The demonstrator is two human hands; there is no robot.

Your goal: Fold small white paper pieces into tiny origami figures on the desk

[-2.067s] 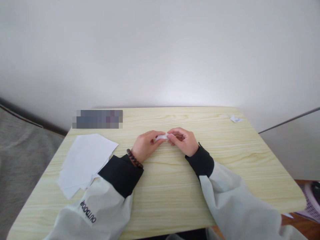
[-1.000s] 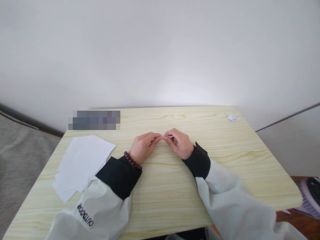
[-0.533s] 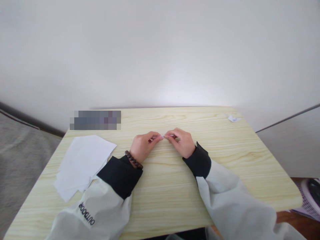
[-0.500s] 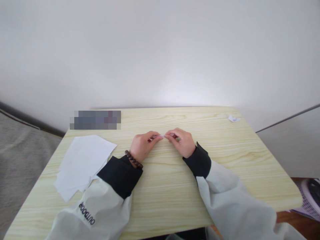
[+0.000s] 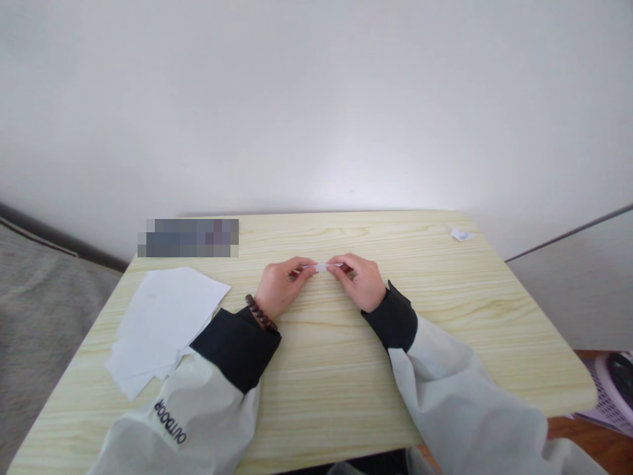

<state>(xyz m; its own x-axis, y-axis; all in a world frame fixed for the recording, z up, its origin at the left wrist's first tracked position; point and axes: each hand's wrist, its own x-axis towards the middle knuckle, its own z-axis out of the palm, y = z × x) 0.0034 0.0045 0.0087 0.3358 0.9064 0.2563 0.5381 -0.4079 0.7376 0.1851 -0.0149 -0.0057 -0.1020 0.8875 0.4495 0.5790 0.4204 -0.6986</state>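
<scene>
A small folded piece of white paper is pinched between the fingertips of both my hands just above the middle of the light wooden table. My left hand, with a dark bead bracelet at the wrist, grips its left end. My right hand grips its right end. Only a thin white strip of the paper shows between the fingers; the rest is hidden by them.
A loose stack of white paper sheets lies at the table's left side, partly under my left sleeve. A small folded paper scrap sits at the far right corner. A white wall stands just behind the table. A purple basket is at the lower right.
My hands have drawn slightly apart, so a longer thin strip of the folded paper shows between the fingertips. Two seconds ago the paper looked wider and more bunched.
</scene>
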